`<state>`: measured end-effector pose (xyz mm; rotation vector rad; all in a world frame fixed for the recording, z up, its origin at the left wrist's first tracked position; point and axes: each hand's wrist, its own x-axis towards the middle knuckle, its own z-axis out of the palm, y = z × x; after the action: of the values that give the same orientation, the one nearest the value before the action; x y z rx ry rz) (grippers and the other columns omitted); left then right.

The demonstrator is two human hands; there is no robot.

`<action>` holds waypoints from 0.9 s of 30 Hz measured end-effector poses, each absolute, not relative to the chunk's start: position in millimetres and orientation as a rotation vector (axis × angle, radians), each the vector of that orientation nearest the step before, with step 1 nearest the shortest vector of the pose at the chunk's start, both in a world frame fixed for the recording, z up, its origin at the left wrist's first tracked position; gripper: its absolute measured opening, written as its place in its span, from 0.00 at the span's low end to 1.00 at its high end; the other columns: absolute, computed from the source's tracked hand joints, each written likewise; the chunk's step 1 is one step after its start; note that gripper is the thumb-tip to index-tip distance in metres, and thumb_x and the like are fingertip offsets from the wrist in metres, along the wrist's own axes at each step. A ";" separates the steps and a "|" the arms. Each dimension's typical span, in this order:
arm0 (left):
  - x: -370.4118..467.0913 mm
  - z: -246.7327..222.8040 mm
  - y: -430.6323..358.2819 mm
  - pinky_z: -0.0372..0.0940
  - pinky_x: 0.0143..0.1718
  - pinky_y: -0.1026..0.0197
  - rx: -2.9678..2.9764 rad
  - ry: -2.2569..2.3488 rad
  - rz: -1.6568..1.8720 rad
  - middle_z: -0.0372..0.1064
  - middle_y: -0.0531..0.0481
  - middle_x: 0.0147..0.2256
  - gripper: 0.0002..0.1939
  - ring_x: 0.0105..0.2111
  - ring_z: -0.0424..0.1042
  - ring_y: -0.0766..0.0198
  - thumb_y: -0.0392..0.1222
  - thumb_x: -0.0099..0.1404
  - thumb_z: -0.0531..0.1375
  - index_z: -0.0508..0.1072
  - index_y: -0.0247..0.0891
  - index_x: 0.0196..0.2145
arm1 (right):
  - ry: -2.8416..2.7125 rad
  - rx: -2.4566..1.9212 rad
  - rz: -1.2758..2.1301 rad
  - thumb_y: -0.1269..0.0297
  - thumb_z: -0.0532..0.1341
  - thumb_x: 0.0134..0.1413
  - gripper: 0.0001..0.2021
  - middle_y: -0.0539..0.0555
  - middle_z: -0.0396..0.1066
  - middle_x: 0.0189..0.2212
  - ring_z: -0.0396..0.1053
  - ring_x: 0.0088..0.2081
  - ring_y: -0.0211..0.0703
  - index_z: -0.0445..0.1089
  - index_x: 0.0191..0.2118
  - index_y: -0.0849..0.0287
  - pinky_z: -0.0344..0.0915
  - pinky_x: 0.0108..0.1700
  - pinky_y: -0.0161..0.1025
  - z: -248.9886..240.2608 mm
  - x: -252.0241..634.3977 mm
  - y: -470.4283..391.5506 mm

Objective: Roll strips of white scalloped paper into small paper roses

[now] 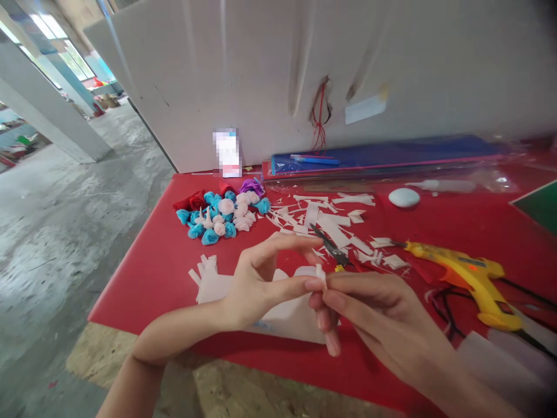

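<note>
Between my two hands is a small rolled piece of white paper (321,273), its narrow tip pointing up. My left hand (261,276) presses it with the thumb, while the left index finger arches above. My right hand (383,305) pinches its lower end between thumb and forefinger. Beneath my hands lie white paper sheets (287,316) and, at their left, a few cut paper strips (205,268). Just beyond my fingertips rest dark-bladed scissors (331,247), partly hidden by my right hand.
Blue, white, red and purple paper flowers (226,209) cluster at the back left. White paper scraps (335,223) spread across the red table (143,261). A yellow glue gun (470,276) with a black cord lies right, near a pale egg-shaped object (404,198). A phone (228,152) leans against the board.
</note>
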<state>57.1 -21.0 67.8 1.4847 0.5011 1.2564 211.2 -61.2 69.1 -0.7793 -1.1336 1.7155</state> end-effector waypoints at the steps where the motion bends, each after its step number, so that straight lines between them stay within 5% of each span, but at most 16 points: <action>1: 56.3 68.3 -19.6 0.65 0.43 0.61 1.588 0.488 1.323 0.72 0.53 0.31 0.15 0.35 0.69 0.67 0.39 0.57 0.65 0.74 0.46 0.44 | -1.117 -0.777 1.738 0.63 0.63 0.54 0.07 0.48 0.71 0.19 0.70 0.18 0.30 0.77 0.28 0.56 0.65 0.22 0.24 69.2 211.1 -61.1; 6: 52.2 70.8 -14.7 0.65 0.41 0.57 2.046 0.445 1.553 0.74 0.49 0.28 0.04 0.31 0.70 0.66 0.37 0.59 0.63 0.74 0.36 0.34 | -1.082 -0.730 1.810 0.62 0.64 0.53 0.08 0.48 0.72 0.20 0.71 0.19 0.29 0.77 0.27 0.56 0.65 0.23 0.23 70.3 210.9 -62.0; 17: 48.4 80.5 -14.2 0.69 0.36 0.59 2.242 0.454 1.562 0.74 0.49 0.25 0.07 0.29 0.72 0.67 0.41 0.63 0.59 0.72 0.35 0.30 | -0.971 -0.647 1.940 0.63 0.63 0.53 0.06 0.48 0.73 0.22 0.72 0.21 0.31 0.78 0.29 0.54 0.67 0.24 0.24 67.0 211.6 -65.4; 27: 39.5 79.7 -20.9 0.60 0.57 0.45 2.788 0.749 1.799 0.77 0.58 0.30 0.05 0.32 0.71 0.65 0.35 0.61 0.59 0.72 0.43 0.35 | -0.946 -0.703 1.904 0.63 0.64 0.52 0.08 0.47 0.72 0.21 0.71 0.19 0.29 0.75 0.25 0.57 0.65 0.23 0.22 70.9 207.6 -68.8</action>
<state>39.5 -20.9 79.7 2.7879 0.7492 1.7993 207.6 -68.8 70.9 -0.7034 -0.9458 1.9040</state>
